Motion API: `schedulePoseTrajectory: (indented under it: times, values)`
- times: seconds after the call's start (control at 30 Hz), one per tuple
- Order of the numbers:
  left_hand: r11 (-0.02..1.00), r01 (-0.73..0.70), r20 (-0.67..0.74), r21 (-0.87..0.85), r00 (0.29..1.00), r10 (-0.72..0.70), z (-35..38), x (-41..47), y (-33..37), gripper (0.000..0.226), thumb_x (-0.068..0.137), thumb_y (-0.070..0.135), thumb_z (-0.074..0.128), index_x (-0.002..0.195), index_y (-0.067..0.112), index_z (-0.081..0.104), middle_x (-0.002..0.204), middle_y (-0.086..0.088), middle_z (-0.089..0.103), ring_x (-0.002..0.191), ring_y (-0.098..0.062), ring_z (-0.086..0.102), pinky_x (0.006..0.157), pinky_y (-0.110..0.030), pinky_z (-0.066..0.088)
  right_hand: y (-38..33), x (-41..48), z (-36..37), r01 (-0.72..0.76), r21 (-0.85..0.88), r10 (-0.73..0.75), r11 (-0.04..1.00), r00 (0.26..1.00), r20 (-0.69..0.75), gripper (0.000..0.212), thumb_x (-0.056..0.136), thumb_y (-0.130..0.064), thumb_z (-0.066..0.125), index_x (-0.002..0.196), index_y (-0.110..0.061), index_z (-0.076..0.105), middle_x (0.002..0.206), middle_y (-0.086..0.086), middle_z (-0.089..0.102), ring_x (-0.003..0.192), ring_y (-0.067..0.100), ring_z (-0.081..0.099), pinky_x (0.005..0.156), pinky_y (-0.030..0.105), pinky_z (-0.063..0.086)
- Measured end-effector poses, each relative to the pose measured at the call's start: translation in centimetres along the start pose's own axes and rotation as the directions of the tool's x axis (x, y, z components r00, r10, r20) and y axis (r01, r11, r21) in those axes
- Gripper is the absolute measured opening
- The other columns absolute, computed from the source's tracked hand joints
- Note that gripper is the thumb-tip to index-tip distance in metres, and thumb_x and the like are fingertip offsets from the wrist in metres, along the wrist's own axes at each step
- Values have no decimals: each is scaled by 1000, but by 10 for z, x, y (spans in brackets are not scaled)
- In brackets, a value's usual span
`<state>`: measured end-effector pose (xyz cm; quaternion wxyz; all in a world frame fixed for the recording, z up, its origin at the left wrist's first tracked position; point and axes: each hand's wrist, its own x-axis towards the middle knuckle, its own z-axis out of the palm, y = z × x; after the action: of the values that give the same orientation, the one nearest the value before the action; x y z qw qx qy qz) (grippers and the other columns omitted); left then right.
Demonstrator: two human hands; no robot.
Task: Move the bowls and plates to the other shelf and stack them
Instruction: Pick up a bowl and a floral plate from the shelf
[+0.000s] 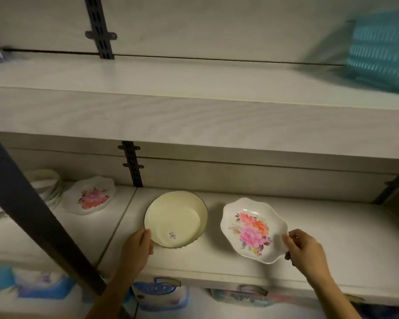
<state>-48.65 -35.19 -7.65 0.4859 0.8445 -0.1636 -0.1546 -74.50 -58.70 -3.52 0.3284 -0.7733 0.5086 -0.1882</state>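
Note:
A cream round bowl [176, 218] with a dark rim and a small sticker inside sits on the lower shelf [320, 226]. My left hand [137, 247] grips its near-left rim. To its right a white scalloped plate [253, 230] with a pink and orange flower print is tilted up off the shelf. My right hand [305, 248] pinches that plate's near-right edge. A second flowered plate [91, 195] lies on the left shelf section, beside a stack of white bowls [47, 183] at the far left.
A broad upper shelf [194, 88] runs above, with a teal plastic basket [382, 51] at its right end. A dark diagonal post [39, 212] crosses the left foreground. Black wall brackets [133, 164] stand behind the bowl. Packaged goods [159, 293] sit below the lower shelf.

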Motion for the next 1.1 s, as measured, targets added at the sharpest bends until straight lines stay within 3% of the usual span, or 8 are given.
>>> schedulePoseTrajectory:
  times: [0.27,0.43,0.53,0.63,0.8,1.1]
  values:
    - [989,141,-29,32,990,-140,36,46,2,47,96,12,37,50,10,45,49,-6,49,47,-21,44,61,-30,37,2,32,11,5,-59,-4,998,1000,29,20,93,-20,52,84,-6,62,50,-4,62,45,18,58,60,32,50]
    - [988,147,-31,55,989,-145,44,65,1,49,98,18,36,51,9,44,48,-6,50,40,-20,42,52,-28,36,3,55,23,-4,-54,6,999,999,31,20,93,-21,52,89,-5,63,52,-2,62,47,19,60,60,31,52]
    - [987,102,-31,121,995,-99,40,69,5,47,99,27,34,58,9,48,50,-4,52,40,-20,44,47,-25,35,-1,72,32,-39,-56,42,998,998,53,21,94,-22,50,91,-6,64,56,3,64,50,20,60,59,27,48]
    - [966,-2,18,257,1000,-2,29,59,8,36,98,30,36,69,15,49,58,-2,54,51,-15,50,51,-26,38,-5,87,44,-107,-83,114,991,990,82,23,94,-24,47,93,-10,64,73,11,69,74,29,64,61,27,41]
    - [801,-234,68,551,969,237,3,36,18,18,95,28,44,80,21,52,70,6,52,65,-10,50,69,-25,46,-7,99,65,-150,-165,169,975,980,107,27,97,-27,43,108,-13,63,102,16,69,93,33,62,68,28,41]
    - [737,-341,152,583,938,313,-20,8,30,22,95,29,43,103,15,58,98,2,63,92,-10,57,88,-22,42,-17,88,62,-102,-237,129,966,987,100,36,98,-29,36,129,-14,48,127,17,56,106,38,57,84,39,46]
